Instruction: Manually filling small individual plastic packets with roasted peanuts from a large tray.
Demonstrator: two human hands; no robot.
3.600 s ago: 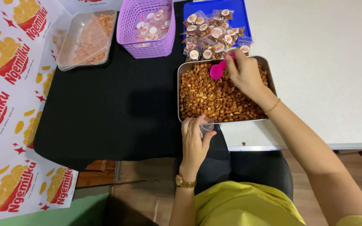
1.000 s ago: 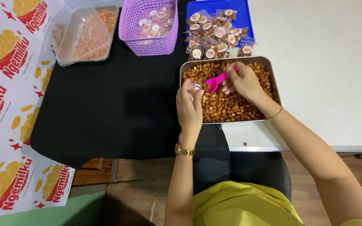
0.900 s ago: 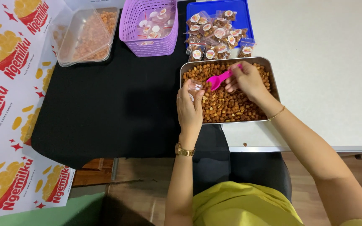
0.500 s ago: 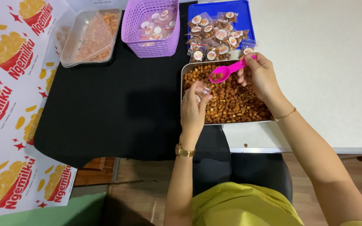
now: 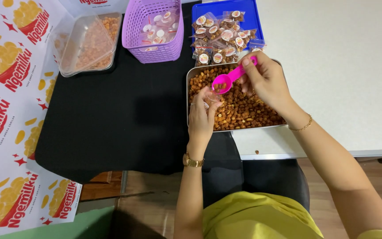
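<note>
Scoop [image 5: 227, 79]: right hand [image 5: 266, 79] pinches pink handle, bowl now tipped at bag mouth; 0.5 s ago it was raised, loaded.
Bag [image 5: 212, 95]: left hand [image 5: 201, 117] closed on small clear pouch over steel tray [image 5: 189, 102] of nuts.
Change: filling looks underway.
Surroundings: sealed packs [image 5: 219, 37] on blue tray, purple basket [image 5: 153, 51], black counter [image 5: 120, 115].

The left hand [image 5: 201, 116] covers most of the small clear bag [image 5: 209, 95] it pinches, so the bag's fill cannot be told. The right hand [image 5: 266, 79] hides the far right corner of the metal tray [image 5: 188, 102] and the end of the pink scoop [image 5: 228, 78]. The purple basket [image 5: 155, 51], blue tray [image 5: 255, 17] and clear lidded container [image 5: 87, 40] are cut by the top edge. The labels on the filled packets [image 5: 219, 37] are too small to read.
</note>
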